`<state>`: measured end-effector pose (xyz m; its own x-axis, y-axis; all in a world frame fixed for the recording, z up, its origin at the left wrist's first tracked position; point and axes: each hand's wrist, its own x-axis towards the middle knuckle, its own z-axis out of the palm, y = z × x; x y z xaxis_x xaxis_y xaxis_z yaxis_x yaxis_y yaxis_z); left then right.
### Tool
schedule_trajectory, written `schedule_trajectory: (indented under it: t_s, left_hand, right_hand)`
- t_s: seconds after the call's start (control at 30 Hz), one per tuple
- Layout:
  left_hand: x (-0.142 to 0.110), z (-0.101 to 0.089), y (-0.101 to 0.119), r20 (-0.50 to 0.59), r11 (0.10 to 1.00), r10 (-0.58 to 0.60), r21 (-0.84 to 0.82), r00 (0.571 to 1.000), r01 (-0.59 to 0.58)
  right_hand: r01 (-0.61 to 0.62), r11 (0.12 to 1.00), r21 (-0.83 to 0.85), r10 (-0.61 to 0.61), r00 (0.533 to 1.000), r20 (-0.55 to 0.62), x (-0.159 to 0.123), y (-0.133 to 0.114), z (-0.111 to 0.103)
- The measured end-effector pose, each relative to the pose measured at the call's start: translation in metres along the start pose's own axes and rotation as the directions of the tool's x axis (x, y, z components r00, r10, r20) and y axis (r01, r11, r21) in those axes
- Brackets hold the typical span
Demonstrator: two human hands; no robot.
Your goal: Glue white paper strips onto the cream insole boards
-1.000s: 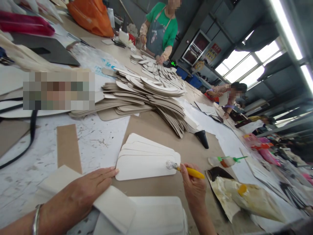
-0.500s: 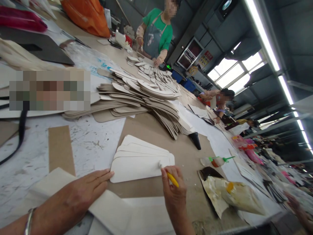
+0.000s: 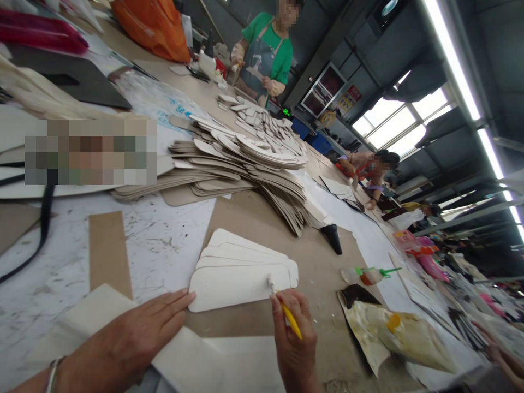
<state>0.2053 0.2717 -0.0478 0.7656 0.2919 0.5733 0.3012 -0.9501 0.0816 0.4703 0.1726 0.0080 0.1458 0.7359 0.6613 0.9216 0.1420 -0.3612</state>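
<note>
My left hand (image 3: 131, 338) lies flat, fingers stretched out, on a white sheet (image 3: 192, 360); its fingertips touch the near left corner of a fanned stack of white rounded cards (image 3: 237, 267). My right hand (image 3: 292, 341) grips a yellow-handled brush (image 3: 286, 311), whose whitish tip rests on the top card near its right end.
A large heap of beige cut pieces (image 3: 245, 164) lies beyond. A glue pouch (image 3: 393, 333), a small bottle (image 3: 366, 274) and a black cone (image 3: 332, 237) lie to the right. A brown strip (image 3: 108, 251) lies left. A person in green (image 3: 268, 49) and other people (image 3: 370, 166) work farther along.
The brush in my right hand has swept left across the top card, and the hand turned so its handle points toward me. My left hand stays flat.
</note>
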Motion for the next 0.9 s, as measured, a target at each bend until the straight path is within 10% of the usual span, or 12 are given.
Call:
schedule_trajectory:
  t_s: [0.23,0.67,0.9]
  left_hand:
    - [0.008,0.003,0.011,-0.043,0.995,-0.096,-0.002,0.994,0.096]
    - [0.010,0.005,0.015,-0.123,0.991,-0.121,-0.065,0.985,0.114]
    - [0.024,-0.002,0.012,0.021,0.984,-0.097,-0.151,0.995,0.099]
  right_hand:
    - [-0.249,0.879,0.406,0.206,0.967,0.147,0.014,-0.070,0.037]
    - [-0.414,0.812,0.411,0.386,0.909,0.155,0.016,-0.057,0.035]
    - [-0.597,0.671,0.440,0.599,0.786,0.153,0.015,-0.038,0.027]
